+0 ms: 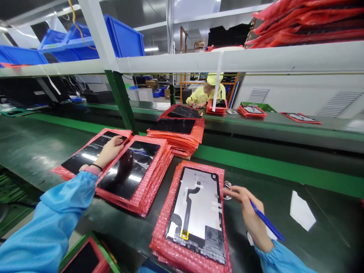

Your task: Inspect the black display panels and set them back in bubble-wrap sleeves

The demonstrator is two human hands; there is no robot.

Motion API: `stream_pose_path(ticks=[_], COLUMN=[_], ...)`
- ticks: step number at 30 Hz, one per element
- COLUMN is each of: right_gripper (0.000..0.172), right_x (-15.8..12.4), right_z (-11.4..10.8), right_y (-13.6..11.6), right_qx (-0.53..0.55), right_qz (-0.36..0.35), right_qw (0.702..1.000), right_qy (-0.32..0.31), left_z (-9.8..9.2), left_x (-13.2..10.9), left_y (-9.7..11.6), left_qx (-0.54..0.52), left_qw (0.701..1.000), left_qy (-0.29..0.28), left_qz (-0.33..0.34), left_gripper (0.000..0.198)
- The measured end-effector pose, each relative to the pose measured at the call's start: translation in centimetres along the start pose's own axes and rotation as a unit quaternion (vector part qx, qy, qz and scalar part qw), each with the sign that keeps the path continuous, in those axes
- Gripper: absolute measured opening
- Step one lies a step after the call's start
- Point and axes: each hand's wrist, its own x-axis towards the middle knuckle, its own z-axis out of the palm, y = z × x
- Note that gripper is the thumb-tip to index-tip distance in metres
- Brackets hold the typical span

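Note:
My left hand point(110, 152) is at the upper right corner of a black tablet screen point(85, 156), fingers closed at its edge. That screen lies on red bubble-wrap bags. Beside it, a second glossy black screen point(131, 167) tops a stack of red bubble bags point(155, 178). My right hand point(251, 212) holds a blue pen point(265, 220), which slants back across the hand. Its fingertips reach a small roundish whitish item point(227, 190), whose kind I cannot make out. Just left of them lies a tablet screen back-side up point(200, 204), with a black flex cable and yellow connector, on red bubble bags point(162, 223).
Another pile of red bags with black screens point(182, 132) stands farther back. A white paper scrap point(302, 211) lies at right. A green upright post point(122, 102) and overhead shelf point(256, 60) frame the bench. Across it, a person in yellow point(209, 93) works. A green crate point(85, 254) sits below.

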Motion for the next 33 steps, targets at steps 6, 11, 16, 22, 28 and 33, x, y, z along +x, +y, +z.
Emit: stream_pose_path(ticks=[6, 11, 16, 22, 28, 33], right_gripper=[0.05, 0.03, 0.04, 0.034, 0.034, 0.036], right_x=[-3.6, -4.3, -4.5, -4.6, -4.7, -4.6], right_z=[3.1, 4.1, 4.2, 4.3, 4.3, 4.1], right_y=[-1.6, -1.9, -1.6, -1.4, -1.5, -1.2], right_qx=[0.072, -0.04, -0.132, -0.178, -0.173, -0.122], right_qz=[0.077, 0.049, 0.001, -0.028, -0.03, 0.004], right_qw=[0.971, 0.985, 0.983, 0.974, 0.973, 0.985], right_qy=[-0.216, -0.162, -0.128, -0.14, -0.148, -0.125], left_z=[7.4, 13.0, 13.9, 13.9, 14.0, 14.2], left_x=[-5.9, -12.9, -15.3, -15.5, -15.7, -15.2], left_y=[1.3, 0.6, 0.4, 1.0, 1.8, 2.1], left_qx=[-0.051, -0.105, -0.136, -0.151, -0.182, -0.197], left_qw=[0.986, 0.926, 0.899, 0.893, 0.885, 0.877], left_qy=[-0.156, -0.341, -0.368, -0.351, -0.334, -0.313], left_qz=[-0.011, -0.123, -0.197, -0.237, -0.268, -0.306], left_gripper=[0.036, 0.028, 0.027, 0.032, 0.028, 0.026])
